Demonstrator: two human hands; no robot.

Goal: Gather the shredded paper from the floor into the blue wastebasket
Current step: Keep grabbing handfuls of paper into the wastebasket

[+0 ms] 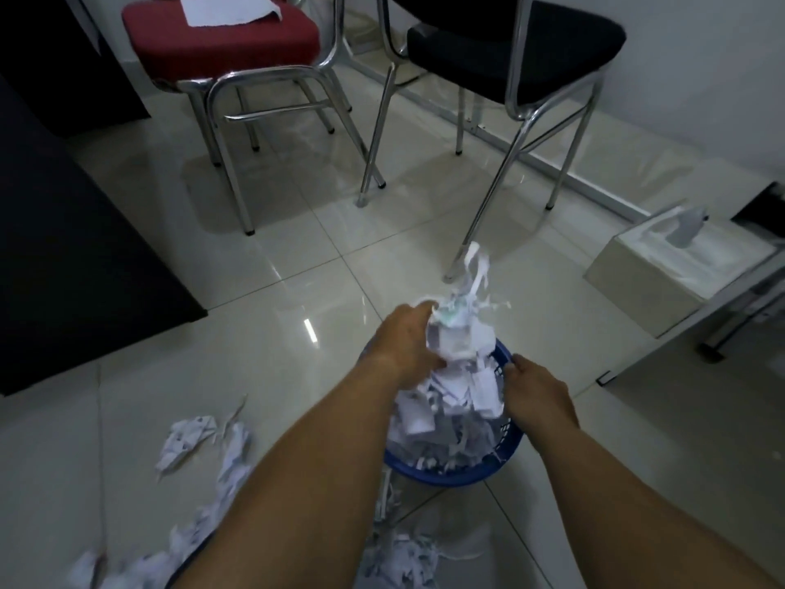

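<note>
The blue wastebasket (505, 454) stands on the tiled floor in front of me, heaped with white shredded paper (441, 423). My left hand (408, 337) grips a bunch of shreds (461, 312) over the basket's far side, with strips sticking up above the fingers. My right hand (537, 391) rests on the basket's right rim, fingers curled over the edge. More shredded paper lies on the floor: a loose trail (204, 444) at the left and a pile (403, 559) near the bottom edge, between my forearms.
A red chair (225, 40) with a sheet of paper on its seat and a black chair (514, 48) stand ahead on chrome legs. A tissue box (662, 265) sits on a low shelf at the right. A dark cabinet (63, 231) fills the left side.
</note>
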